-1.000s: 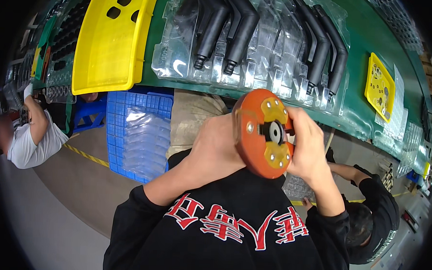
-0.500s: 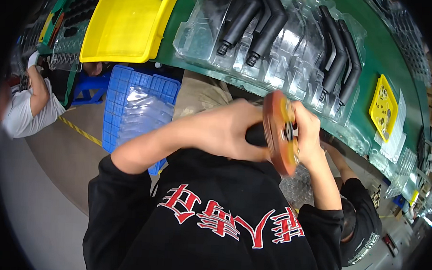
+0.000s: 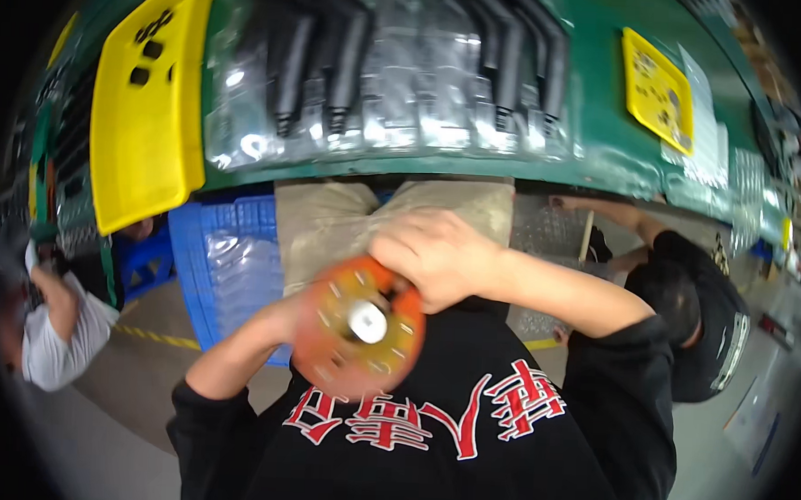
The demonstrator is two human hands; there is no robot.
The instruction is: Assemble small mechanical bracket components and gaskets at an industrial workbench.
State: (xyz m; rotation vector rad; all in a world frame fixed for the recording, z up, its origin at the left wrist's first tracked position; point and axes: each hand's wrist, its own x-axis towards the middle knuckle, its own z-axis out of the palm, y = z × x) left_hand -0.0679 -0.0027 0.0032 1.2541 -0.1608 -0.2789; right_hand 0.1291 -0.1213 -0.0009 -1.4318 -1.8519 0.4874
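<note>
Now you are gripping the orange disc [image 3: 358, 339] with both hands: right hand [image 3: 436, 254] clamping its upper edge, left hand [image 3: 295, 321] mostly hidden behind it

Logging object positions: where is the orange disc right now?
Head view, lower centre: the orange disc sits between both hands, right hand on its upper edge, over the black shirt.

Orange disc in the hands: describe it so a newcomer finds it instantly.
Start at the green workbench across the top, then drop to the person's black sweatshirt below it. Against it sits the orange disc, right hand over its top edge, left hand mostly hidden behind it. It is the only round orange thing, with a pale hub at its centre.
</note>
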